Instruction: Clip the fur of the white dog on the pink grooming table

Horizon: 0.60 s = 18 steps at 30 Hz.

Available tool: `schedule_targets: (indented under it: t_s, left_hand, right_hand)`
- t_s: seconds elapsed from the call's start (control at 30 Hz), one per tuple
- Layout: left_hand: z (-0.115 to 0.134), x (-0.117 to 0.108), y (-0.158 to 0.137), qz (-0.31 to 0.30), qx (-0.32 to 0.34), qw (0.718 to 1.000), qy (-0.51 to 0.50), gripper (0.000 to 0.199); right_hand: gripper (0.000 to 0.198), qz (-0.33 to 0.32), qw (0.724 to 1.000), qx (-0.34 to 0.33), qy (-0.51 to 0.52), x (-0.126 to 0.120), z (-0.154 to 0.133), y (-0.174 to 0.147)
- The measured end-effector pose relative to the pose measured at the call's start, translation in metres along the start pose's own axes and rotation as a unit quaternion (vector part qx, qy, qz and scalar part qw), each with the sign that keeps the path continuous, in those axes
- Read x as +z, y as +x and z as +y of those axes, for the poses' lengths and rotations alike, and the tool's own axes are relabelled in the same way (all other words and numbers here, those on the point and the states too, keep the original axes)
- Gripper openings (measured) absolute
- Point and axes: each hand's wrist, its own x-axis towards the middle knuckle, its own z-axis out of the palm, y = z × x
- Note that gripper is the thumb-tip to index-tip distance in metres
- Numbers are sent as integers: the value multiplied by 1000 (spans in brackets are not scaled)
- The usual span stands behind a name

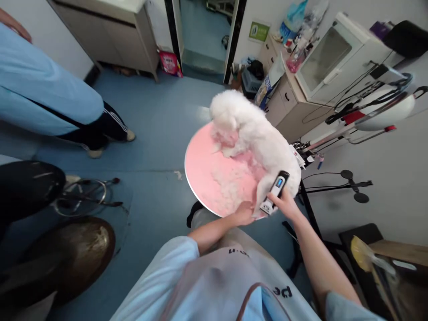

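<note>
Clippers [276, 191] slanting in right hand [284, 200], left hand [245, 214] near.

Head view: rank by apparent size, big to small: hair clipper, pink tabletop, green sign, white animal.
1. White animal and pink tabletop: not ranked against each other; the animal hides part of the tabletop.
2. Hair clipper
3. Green sign; farther away, so apparent size only.

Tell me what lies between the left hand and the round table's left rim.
Beside the left hand lies loose white fur, then mostly bare pink tabletop toward the rim, in the head view.
</note>
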Motion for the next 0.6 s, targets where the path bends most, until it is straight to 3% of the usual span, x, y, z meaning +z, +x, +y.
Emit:
schedule_targets:
  t_s: [0.1, 0.17, 0.23, 0.33, 0.4, 0.43, 0.47, 0.5, 0.53, 0.6]
  left_hand:
    - [-44, -11, 20, -38, 55, 992, 110, 69]
    - [-73, -28, 25, -43, 27, 992, 113, 75]
    - [-101, -60, 17, -24, -56, 994, 94, 71]
    - [-140, -138, -25, -5, -208, 969, 136, 59]
    - [-159, -199, -57, 32, -326, 926, 186, 54]
    - [-165, -228, -70, 62, -370, 901, 218, 52]
    - [-168, -253, -77, 55, -391, 885, 245, 48]
    - [-167, -272, -77, 27, -381, 886, 261, 43]
    - [-164, -285, -72, -1, -336, 907, 254, 39]
    - [-149, -291, -41, -25, -192, 968, 160, 37]
  right_hand:
    - [45, 61, 983, 99, 143, 16, 34, -36]
    - [49, 87, 957, 173, 216, 38, 52, -60]
    - [51, 125, 928, 226, 268, 66, 64, -79]
    - [60, 168, 880, 261, 358, 105, 64, -88]
    - [62, 176, 858, 267, 401, 123, 53, -75]
    - [61, 174, 853, 267, 412, 127, 44, -62]
    - [59, 173, 853, 265, 416, 129, 35, -46]
    - [58, 172, 856, 256, 414, 128, 24, -28]
    - [58, 187, 861, 245, 405, 124, 14, -8]
    - [57, 239, 872, 197, 378, 110, -7, 31]
